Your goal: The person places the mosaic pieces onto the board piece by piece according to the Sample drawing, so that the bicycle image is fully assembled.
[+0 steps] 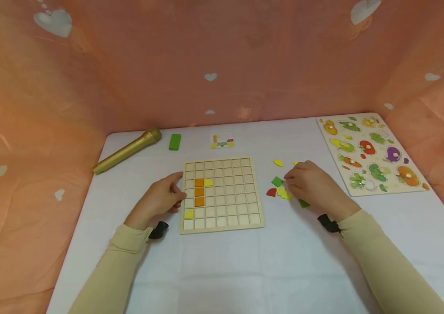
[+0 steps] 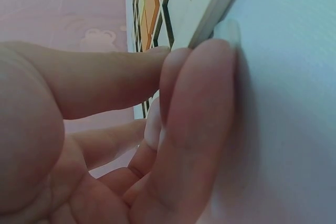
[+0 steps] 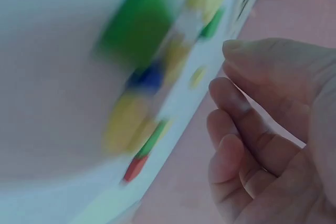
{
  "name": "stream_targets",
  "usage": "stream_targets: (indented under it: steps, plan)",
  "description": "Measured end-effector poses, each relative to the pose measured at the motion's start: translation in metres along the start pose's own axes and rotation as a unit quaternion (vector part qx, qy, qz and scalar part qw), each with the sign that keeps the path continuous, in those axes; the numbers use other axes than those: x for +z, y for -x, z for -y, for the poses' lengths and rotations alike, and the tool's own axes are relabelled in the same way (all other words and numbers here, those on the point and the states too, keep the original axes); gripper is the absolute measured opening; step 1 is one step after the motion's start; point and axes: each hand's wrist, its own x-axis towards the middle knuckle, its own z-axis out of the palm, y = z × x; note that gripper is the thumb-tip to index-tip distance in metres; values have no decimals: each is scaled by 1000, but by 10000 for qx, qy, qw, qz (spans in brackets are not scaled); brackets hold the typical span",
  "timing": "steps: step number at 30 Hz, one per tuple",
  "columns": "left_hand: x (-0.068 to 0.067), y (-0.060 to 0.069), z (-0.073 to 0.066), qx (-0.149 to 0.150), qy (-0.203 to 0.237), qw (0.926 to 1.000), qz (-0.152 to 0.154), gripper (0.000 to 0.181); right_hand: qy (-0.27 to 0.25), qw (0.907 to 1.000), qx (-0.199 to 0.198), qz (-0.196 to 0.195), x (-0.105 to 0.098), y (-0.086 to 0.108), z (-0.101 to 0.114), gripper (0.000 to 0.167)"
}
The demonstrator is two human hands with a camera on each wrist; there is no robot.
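The square wooden grid board (image 1: 222,195) lies flat with three orange squares (image 1: 199,192) in a column, a yellow quarter-round (image 1: 208,182) beside the top one and another yellow piece (image 1: 188,213) lower left. At its left edge, my left hand (image 1: 159,198) grips the rim; the left wrist view shows the fingertips of that hand (image 2: 163,124) against the board's side. My right hand (image 1: 310,185) hovers at a loose pile of green (image 1: 277,181), red (image 1: 271,192) and yellow pieces. The right wrist view shows thumb and fingers of this hand (image 3: 268,124) bent, nothing visible between them.
Behind the board lie a small picture card (image 1: 222,140) with a coloured pattern and a green block (image 1: 174,142). A gold microphone (image 1: 127,151) rests at the back left. On the right is a vegetable puzzle board (image 1: 374,153). Pink cloth (image 1: 245,65) stands around the table.
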Motion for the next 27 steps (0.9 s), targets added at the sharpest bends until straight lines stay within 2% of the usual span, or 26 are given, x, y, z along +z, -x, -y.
stream_targets:
  steps: [4,8,11,17,27]
  plan:
    - [1,0,1,-11,154,9999,-3,77,160,9986,501,104,-9,14,-17,21]
    - [1,0,1,-44,240,9997,-9,77,282,9976,609,146,-12,19,-30,22]
    - [1,0,0,-16,97,10000,-9,77,209,9975,658,156,-13,19,-36,23]
    - [0,0,1,50,-240,9997,-29,78,25,9953,916,322,-12,13,-39,23]
    - [0,-1,0,39,-237,9997,-45,77,-314,9914,1192,444,-10,6,-34,27]
